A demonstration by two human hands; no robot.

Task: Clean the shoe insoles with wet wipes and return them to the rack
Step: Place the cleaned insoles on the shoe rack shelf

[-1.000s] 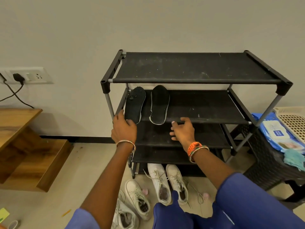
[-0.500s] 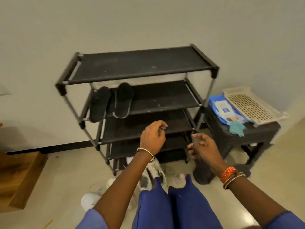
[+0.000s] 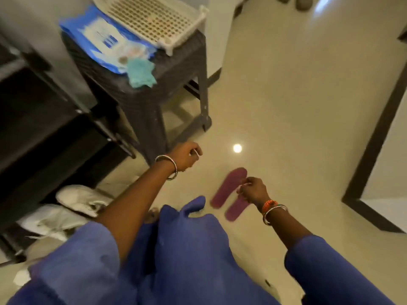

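Two purple insoles (image 3: 228, 187) lie side by side on the pale floor to my right. My right hand (image 3: 253, 190) hovers over them with loosely curled fingers and holds nothing; it hides part of the nearer insole. My left hand (image 3: 186, 155) hangs in the air to the left of the insoles, fingers loosely curled, empty. The blue wet wipes pack (image 3: 105, 39) lies on a dark plastic stool (image 3: 167, 69), with a crumpled teal wipe (image 3: 141, 72) at the stool's front edge. The black shoe rack (image 3: 44, 119) stands blurred at the left.
A cream perforated tray (image 3: 154, 20) sits on the stool behind the wipes pack. White sneakers (image 3: 81, 200) lie on the floor by the rack's foot. A dark door frame (image 3: 374, 150) runs along the right. My blue-clad knees fill the bottom.
My view has swung right and down from the rack to the floor. Both hands left the rack and moved right; the purple insoles have come into view under my right hand.
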